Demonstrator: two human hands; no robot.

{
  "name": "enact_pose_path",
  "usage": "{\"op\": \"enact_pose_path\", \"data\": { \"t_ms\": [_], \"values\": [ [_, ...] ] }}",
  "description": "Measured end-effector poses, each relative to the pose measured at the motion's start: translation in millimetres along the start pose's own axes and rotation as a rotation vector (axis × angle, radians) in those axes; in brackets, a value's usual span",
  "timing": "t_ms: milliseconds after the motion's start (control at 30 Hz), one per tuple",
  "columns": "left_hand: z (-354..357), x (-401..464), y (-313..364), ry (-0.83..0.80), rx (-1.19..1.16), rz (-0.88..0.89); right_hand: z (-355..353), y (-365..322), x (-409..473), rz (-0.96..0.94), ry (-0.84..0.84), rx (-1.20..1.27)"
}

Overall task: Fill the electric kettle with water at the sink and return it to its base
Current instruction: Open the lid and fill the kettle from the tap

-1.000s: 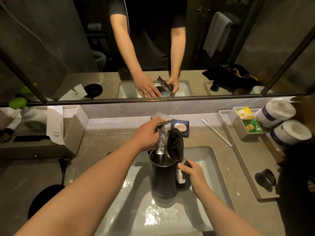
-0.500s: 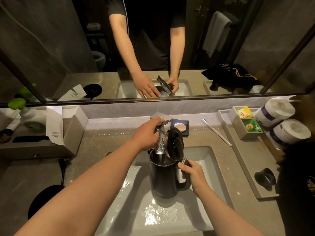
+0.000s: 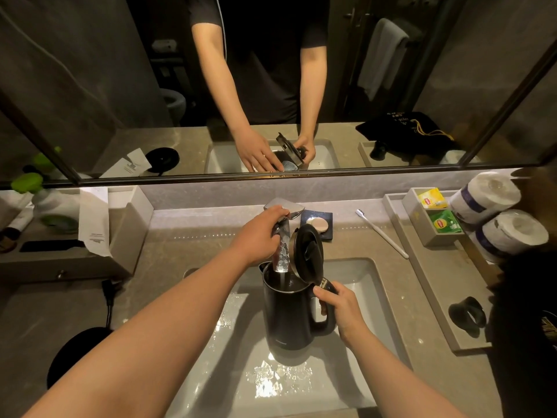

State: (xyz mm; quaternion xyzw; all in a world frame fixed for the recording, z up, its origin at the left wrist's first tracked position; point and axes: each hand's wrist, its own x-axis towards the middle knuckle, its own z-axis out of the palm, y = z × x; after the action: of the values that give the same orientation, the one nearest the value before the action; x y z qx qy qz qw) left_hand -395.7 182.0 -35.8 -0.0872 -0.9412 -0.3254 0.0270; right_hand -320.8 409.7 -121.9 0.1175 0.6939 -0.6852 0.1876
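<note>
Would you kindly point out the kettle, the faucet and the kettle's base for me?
kettle (image 3: 286,321): head view, on the front of its black body.
faucet (image 3: 281,256): head view, on the spout above the kettle's mouth.
kettle base (image 3: 72,354): head view, on the black disc's top, left counter.

one black electric kettle with a hinged lid is seen at centre, under one chrome tap. two white paper rolls are counted at the right edge, two tea sachets, one yellow and one green, beside them, one white toothbrush, one round black kettle base at lower left, and two bare hands.
</note>
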Motion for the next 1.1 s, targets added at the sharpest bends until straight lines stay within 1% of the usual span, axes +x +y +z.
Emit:
{"op": "enact_pose_path", "data": {
  "t_ms": [1100],
  "values": [
    [-0.2, 0.2, -2.8, -0.017, -0.007, -0.011, 3.9, 6.4, -2.3, 0.027, 0.007, -0.009]
  ]
}}
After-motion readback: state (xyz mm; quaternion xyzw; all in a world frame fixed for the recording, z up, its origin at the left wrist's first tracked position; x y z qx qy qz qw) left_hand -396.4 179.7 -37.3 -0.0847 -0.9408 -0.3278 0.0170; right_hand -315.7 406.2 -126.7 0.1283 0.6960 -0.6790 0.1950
